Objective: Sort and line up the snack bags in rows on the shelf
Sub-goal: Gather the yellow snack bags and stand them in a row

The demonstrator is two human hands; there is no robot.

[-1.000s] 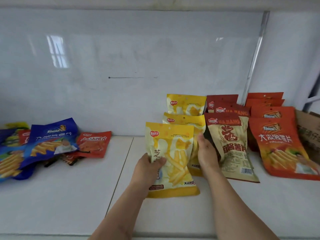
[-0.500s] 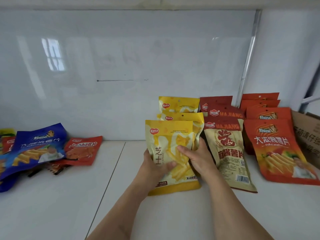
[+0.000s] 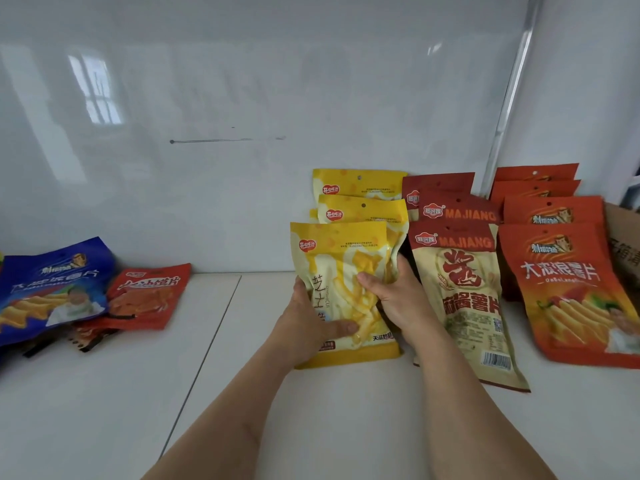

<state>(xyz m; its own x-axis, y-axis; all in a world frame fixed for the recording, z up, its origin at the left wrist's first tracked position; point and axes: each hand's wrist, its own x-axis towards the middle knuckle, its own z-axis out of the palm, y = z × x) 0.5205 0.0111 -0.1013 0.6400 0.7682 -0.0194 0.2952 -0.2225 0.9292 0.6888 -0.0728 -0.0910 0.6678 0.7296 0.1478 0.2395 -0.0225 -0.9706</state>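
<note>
A yellow snack bag (image 3: 341, 258) stands at the front of a yellow row, held from both sides. My left hand (image 3: 308, 327) grips its lower left edge, thumb across the front. My right hand (image 3: 394, 296) holds its right side, fingers over the front. Two more yellow bags (image 3: 360, 207) lean behind it. To the right runs a row of beige and dark red bags (image 3: 460, 292), then a row of orange bags (image 3: 568, 292). All stand on the white shelf (image 3: 346, 410).
An unsorted heap lies at the left: a blue bag (image 3: 52, 285) and a red-orange bag (image 3: 145, 299) on top of others. A cardboard box (image 3: 623, 237) sits at the far right. A white glossy back wall (image 3: 242, 98) closes the shelf.
My right hand moved from the bags behind onto the front yellow bag's right side. Both hands now hold it, and it sits nearer the row behind.
</note>
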